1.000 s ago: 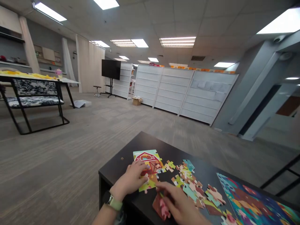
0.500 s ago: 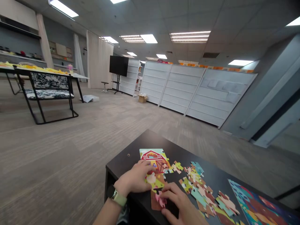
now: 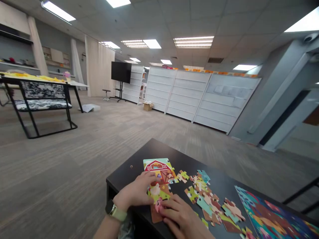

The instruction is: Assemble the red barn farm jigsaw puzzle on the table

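Note:
A partly joined jigsaw puzzle (image 3: 159, 162) with a red barn lies near the corner of the black table. My left hand (image 3: 136, 191), a watch on its wrist, lies on the puzzle's left side with fingers spread. At the near edge of the joined part is a brown puzzle piece (image 3: 156, 217) with a pink pig on it. My right hand (image 3: 180, 214) has its fingertips on this piece, covering its right side. The piece meets the section with the white hen (image 3: 155, 190); whether it is fully locked in cannot be made out.
Loose puzzle pieces (image 3: 209, 202) lie heaped right of my right hand. A colourful printed picture (image 3: 274, 212) is at the table's right. Beyond the black table (image 3: 152, 146) are a patterned chair (image 3: 46, 104), a screen on a stand (image 3: 121, 72) and white shelving panels (image 3: 188, 94).
My right hand has brought the pig piece up against the joined puzzle, closing the dark gap between them. My left hand stays on the puzzle. The view has turned slightly right.

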`<state>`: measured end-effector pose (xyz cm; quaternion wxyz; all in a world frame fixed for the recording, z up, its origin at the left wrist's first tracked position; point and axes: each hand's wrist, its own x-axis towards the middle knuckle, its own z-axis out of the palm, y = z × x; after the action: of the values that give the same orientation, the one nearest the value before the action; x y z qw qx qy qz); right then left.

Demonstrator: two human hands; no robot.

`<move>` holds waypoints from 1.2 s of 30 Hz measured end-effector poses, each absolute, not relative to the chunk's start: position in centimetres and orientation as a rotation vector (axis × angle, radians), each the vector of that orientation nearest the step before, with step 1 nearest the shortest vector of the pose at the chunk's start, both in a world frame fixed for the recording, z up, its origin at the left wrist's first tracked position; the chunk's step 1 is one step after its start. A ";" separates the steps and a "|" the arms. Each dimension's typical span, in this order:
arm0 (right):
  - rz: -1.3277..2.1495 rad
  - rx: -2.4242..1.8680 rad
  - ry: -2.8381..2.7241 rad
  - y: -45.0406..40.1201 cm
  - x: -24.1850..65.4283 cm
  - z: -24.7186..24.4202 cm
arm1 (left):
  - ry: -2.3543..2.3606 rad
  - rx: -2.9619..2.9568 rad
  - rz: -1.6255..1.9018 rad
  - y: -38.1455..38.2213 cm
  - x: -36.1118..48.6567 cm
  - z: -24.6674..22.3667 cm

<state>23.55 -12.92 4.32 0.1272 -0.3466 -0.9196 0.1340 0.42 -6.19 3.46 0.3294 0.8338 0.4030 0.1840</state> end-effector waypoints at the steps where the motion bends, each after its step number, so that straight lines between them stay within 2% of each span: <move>1: 0.387 -1.002 -2.690 -12.9 23.6 4.4 | 1.044 2.177 0.488 -6.1 0.3 3.4; 24: 0.339 -0.964 -2.633 -12.9 24.0 2.1 | 1.074 2.157 0.457 -5.7 0.3 2.0; 32: 0.330 -1.261 -2.311 -12.4 26.4 2.5 | 1.164 2.134 0.398 -5.5 0.6 1.9; 36: 0.247 -1.678 -2.012 -11.2 31.3 3.0 | 1.181 2.123 0.375 -5.6 0.9 2.3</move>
<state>31.33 -11.16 3.02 0.2522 -0.6170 -0.7399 0.0908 0.90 -5.55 2.29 0.3350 0.8137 0.4528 0.1436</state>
